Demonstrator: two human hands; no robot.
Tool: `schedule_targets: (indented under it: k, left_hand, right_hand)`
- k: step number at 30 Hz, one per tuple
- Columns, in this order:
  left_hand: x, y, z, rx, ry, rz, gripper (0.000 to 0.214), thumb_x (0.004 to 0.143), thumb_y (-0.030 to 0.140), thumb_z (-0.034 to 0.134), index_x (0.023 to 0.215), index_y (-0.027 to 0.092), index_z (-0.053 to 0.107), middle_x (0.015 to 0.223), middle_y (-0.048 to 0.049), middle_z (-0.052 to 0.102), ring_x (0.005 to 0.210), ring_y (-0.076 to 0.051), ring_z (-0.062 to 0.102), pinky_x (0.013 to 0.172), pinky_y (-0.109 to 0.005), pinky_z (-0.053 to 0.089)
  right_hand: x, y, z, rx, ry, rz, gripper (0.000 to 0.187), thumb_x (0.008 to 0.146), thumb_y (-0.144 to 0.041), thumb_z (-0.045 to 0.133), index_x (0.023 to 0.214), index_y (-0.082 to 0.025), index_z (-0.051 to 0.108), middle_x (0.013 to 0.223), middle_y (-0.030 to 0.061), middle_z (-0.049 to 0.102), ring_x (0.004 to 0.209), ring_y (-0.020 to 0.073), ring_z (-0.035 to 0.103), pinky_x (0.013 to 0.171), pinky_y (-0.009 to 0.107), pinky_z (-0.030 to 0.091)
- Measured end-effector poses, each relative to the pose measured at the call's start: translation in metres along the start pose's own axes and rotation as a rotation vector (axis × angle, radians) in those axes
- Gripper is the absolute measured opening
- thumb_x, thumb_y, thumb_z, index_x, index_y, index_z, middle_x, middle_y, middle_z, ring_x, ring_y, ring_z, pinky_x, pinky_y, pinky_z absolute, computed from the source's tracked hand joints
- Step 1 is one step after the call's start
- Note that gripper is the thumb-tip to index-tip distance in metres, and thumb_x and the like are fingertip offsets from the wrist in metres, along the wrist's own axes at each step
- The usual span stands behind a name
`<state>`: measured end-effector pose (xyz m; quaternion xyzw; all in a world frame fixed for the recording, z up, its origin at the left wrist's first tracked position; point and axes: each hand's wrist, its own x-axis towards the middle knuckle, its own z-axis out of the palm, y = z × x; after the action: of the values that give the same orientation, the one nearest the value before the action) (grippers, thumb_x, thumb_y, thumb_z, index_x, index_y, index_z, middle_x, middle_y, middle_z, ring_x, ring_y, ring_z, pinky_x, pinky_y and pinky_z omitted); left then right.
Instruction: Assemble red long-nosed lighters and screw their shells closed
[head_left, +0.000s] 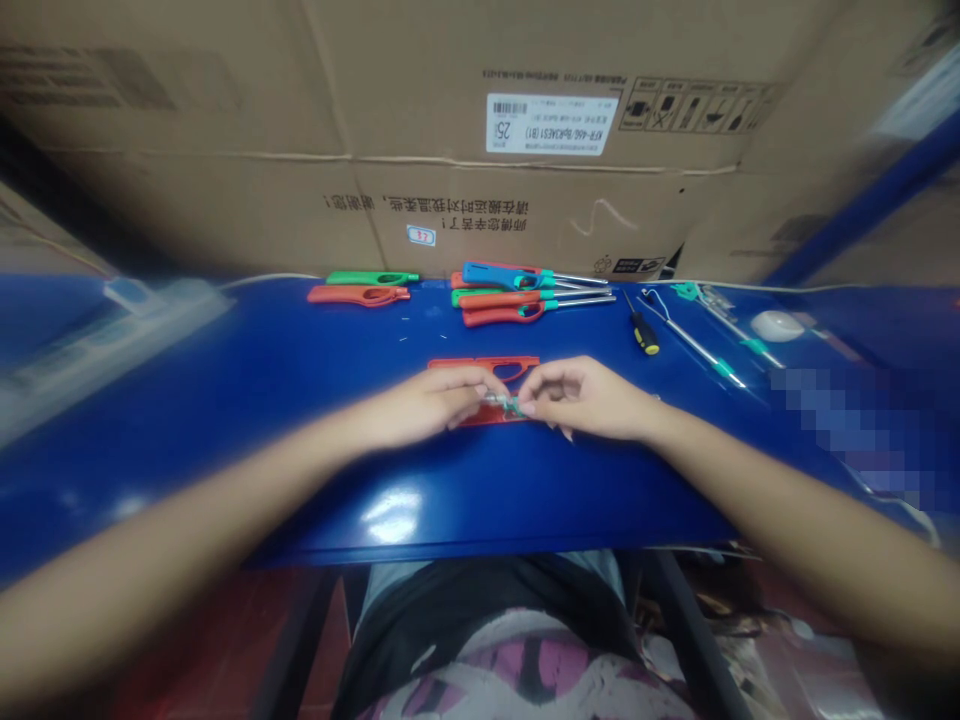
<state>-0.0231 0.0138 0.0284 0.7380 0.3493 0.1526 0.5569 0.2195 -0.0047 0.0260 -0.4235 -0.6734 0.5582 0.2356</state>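
Close together at the middle of the blue table, my left hand (431, 402) and my right hand (592, 396) both have their fingers pinched. Between the fingertips is a small green-and-clear lighter part (511, 404), partly covered by the fingers. Directly under it lies an orange-red lighter casing half (491, 418), mostly hidden by my left hand. Just beyond the fingers rests another orange-red casing half (480, 362) with a trigger opening. Whether the small part touches the lower casing I cannot tell.
Several long-nosed lighters (502, 299) are piled at the back, right of two lighter handles, one green (367, 278), one orange (352, 295). A black-and-yellow screwdriver (643, 332), metal lighter tubes (705, 352) and a white oval object (777, 326) lie rightward. Cardboard (262, 190) walls the back.
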Motion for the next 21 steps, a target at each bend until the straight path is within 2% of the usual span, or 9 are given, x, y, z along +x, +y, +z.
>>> schedule_targets:
  k: [4, 6, 9, 11, 12, 15, 17, 21]
  left_hand:
    - [0.0008, -0.0012, 0.0001, -0.026, 0.01, 0.008, 0.036, 0.099, 0.04, 0.045, 0.113, 0.013, 0.064, 0.066, 0.0044, 0.044, 0.058, -0.011, 0.042, 0.055, -0.023, 0.038]
    - [0.001, -0.0012, 0.0, -0.017, 0.008, 0.01, 0.036, 0.099, 0.041, 0.046, 0.112, 0.013, 0.065, 0.067, 0.004, 0.045, 0.058, -0.011, 0.043, 0.055, -0.023, 0.038]
    - [0.0013, -0.0017, -0.0001, -0.015, 0.007, 0.014, 0.036, 0.099, 0.041, 0.046, 0.113, 0.013, 0.065, 0.066, 0.0039, 0.045, 0.059, -0.011, 0.044, 0.055, -0.023, 0.038]
    - [0.0016, -0.0027, -0.0002, -0.019, 0.009, 0.019, 0.037, 0.099, 0.041, 0.046, 0.114, 0.013, 0.065, 0.065, 0.004, 0.045, 0.058, -0.011, 0.044, 0.055, -0.023, 0.038]
    - [0.0019, -0.0033, -0.0002, -0.023, 0.01, 0.021, 0.038, 0.099, 0.041, 0.046, 0.114, 0.013, 0.065, 0.065, 0.0042, 0.045, 0.058, -0.011, 0.043, 0.055, -0.023, 0.038]
    - [0.0022, -0.0045, -0.0004, -0.032, 0.011, 0.017, 0.038, 0.099, 0.042, 0.046, 0.115, 0.013, 0.065, 0.065, 0.0045, 0.044, 0.057, -0.011, 0.043, 0.054, -0.023, 0.038]
    - [0.0021, -0.0047, -0.0005, -0.031, 0.011, 0.017, 0.038, 0.099, 0.042, 0.046, 0.115, 0.013, 0.065, 0.066, 0.0043, 0.045, 0.057, -0.011, 0.043, 0.055, -0.023, 0.039]
    - [0.0017, -0.0046, -0.0005, -0.017, 0.014, 0.03, 0.038, 0.099, 0.042, 0.046, 0.118, 0.014, 0.065, 0.066, 0.0044, 0.046, 0.058, -0.011, 0.044, 0.056, -0.024, 0.039]
  right_hand:
    - [-0.0011, 0.0018, -0.001, -0.076, -0.032, -0.049, 0.034, 0.078, -0.043, 0.08, 0.091, -0.013, 0.072, 0.071, -0.0001, 0.065, 0.049, 0.0054, 0.049, 0.046, 0.02, 0.041]
    - [-0.0009, 0.0036, -0.0006, -0.077, -0.025, -0.053, 0.032, 0.08, -0.043, 0.078, 0.092, -0.013, 0.072, 0.073, 0.0009, 0.067, 0.052, 0.0068, 0.052, 0.05, 0.022, 0.043]
    - [0.0002, 0.006, 0.0004, -0.05, -0.015, -0.077, 0.029, 0.082, -0.04, 0.077, 0.094, -0.014, 0.073, 0.085, 0.0044, 0.074, 0.069, 0.0122, 0.065, 0.067, 0.026, 0.052]
    - [0.001, 0.0069, 0.001, -0.032, -0.018, -0.097, 0.027, 0.081, -0.037, 0.077, 0.097, -0.014, 0.075, 0.094, 0.0066, 0.076, 0.083, 0.0155, 0.069, 0.079, 0.03, 0.053]
    - [0.0012, 0.0071, 0.0012, -0.024, -0.02, -0.099, 0.028, 0.081, -0.036, 0.077, 0.099, -0.014, 0.075, 0.095, 0.0069, 0.076, 0.085, 0.0158, 0.07, 0.08, 0.03, 0.053]
    - [0.0014, 0.0069, 0.0019, -0.013, 0.001, -0.079, 0.029, 0.082, -0.035, 0.075, 0.102, -0.014, 0.075, 0.087, 0.0043, 0.074, 0.07, 0.0115, 0.065, 0.065, 0.025, 0.05]
    - [0.001, 0.0061, 0.0023, -0.004, 0.016, -0.049, 0.03, 0.083, -0.036, 0.075, 0.103, -0.014, 0.074, 0.075, 0.0005, 0.069, 0.056, 0.0076, 0.055, 0.052, 0.022, 0.042]
    - [-0.0002, 0.0036, 0.0021, 0.026, 0.022, -0.017, 0.033, 0.084, -0.038, 0.074, 0.106, -0.013, 0.072, 0.061, -0.0049, 0.06, 0.044, 0.0048, 0.044, 0.042, 0.02, 0.033]
